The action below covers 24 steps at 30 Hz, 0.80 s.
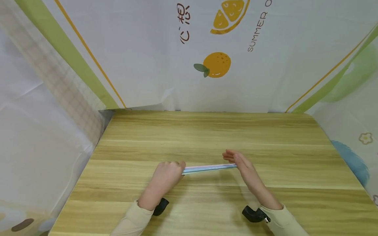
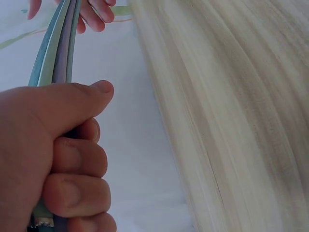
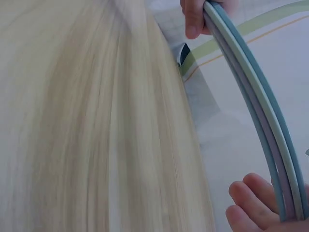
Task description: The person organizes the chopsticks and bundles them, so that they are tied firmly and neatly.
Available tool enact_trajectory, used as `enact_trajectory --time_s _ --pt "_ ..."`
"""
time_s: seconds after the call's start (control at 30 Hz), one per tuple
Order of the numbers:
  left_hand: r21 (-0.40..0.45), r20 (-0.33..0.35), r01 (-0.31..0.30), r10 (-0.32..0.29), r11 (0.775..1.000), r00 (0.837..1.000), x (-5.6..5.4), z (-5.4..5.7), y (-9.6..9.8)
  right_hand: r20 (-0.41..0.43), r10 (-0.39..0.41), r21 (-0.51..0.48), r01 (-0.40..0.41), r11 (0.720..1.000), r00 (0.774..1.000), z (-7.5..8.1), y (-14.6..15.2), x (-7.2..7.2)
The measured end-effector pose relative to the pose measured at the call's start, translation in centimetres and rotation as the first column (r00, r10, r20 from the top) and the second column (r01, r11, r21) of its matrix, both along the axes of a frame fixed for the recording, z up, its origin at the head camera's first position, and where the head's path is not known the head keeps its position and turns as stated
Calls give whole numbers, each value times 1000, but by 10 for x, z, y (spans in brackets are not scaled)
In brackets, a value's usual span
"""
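- My left hand (image 1: 166, 173) is clenched round one end of a bundle of thin pastel strips (image 1: 210, 168); the fingers (image 2: 79, 195) curl round it, with the thumb laid across the strips.
- My right hand (image 1: 244, 168) has no closed grip: its fingers (image 3: 258, 198) are fairly straight, and the bundle's other end rests against the hand.
- The bundle spans the gap between my two hands, above the desk (image 1: 206, 206), its right end slightly higher in the head view.
- I can see blue, green, lilac and pink edges lying side by side; from my right wrist the strips look curved.
- A black fitting (image 1: 160, 207) sits at my left wrist and a black wrist piece (image 1: 254, 214) at my right, by my cream sleeves (image 1: 133, 219).
- Behind the desk hangs a white cloth (image 1: 141, 65) with an orange fruit print (image 1: 217, 65).
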<state>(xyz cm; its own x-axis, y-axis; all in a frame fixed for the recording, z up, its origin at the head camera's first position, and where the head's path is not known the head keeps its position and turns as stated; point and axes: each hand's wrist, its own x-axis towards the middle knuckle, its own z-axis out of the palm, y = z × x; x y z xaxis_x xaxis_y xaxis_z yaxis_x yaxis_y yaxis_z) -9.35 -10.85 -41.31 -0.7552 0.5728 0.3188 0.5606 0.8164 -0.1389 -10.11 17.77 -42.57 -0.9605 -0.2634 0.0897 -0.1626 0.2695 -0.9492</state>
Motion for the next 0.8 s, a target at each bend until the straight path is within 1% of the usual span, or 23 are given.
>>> enact_trajectory --time_s 0.2,0.33,0.47,0.6,0.7,0.8 --pt "8 8 -16 16 1000 1000 1 1 2 15 -15 -41 16 999 1000 1 -2 2" --pt "7 -12 -26 26 1000 1000 1 5 4 10 -21 -45 21 999 1000 2 -3 3" --pt "5 -20 -38 38 999 999 2 9 5 -39 -26 -3 25 1000 999 3 -5 5" --pt "9 -7 -37 37 999 999 3 10 7 -85 -32 24 34 999 996 3 -7 7" --pt "3 -13 -28 28 1000 1000 2 10 8 -94 -27 26 29 999 995 4 -8 7" --pt "-15 -34 -20 20 1000 999 3 10 9 -93 -15 10 16 1000 996 6 -9 8"
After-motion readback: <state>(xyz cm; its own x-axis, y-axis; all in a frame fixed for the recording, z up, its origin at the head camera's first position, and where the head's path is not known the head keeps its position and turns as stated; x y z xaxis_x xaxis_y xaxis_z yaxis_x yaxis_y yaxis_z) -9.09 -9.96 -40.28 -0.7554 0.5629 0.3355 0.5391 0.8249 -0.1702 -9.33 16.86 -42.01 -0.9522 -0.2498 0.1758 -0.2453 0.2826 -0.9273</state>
